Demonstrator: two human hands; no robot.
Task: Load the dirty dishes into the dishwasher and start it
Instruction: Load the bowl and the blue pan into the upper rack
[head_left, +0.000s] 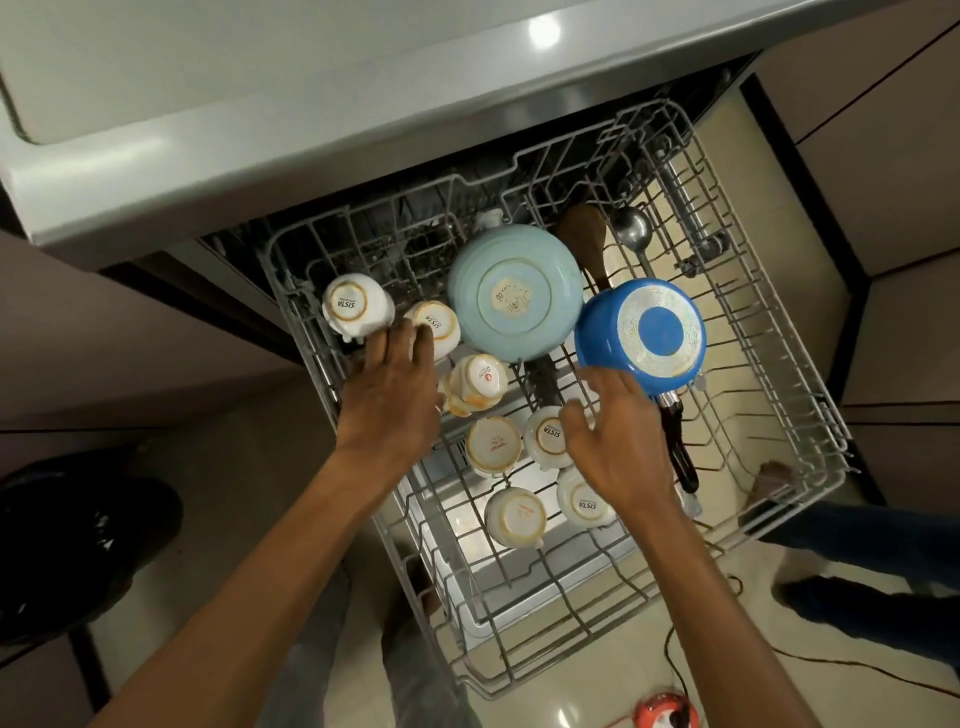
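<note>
your left hand (389, 387) rests with fingers straight and slightly apart against two upturned white ceramic cups (358, 306) at the far left of the pulled-out grey wire dishwasher rack (774, 358), gripping nothing. your right hand (618, 441), fingers spread and relaxed, is beside the rim of the inverted blue saucepan with black handle (644, 332) and over more of the cups; contact cannot be told. an upside-down pale blue bowl (514, 293) sits between the far cups and the saucepan.
</note>
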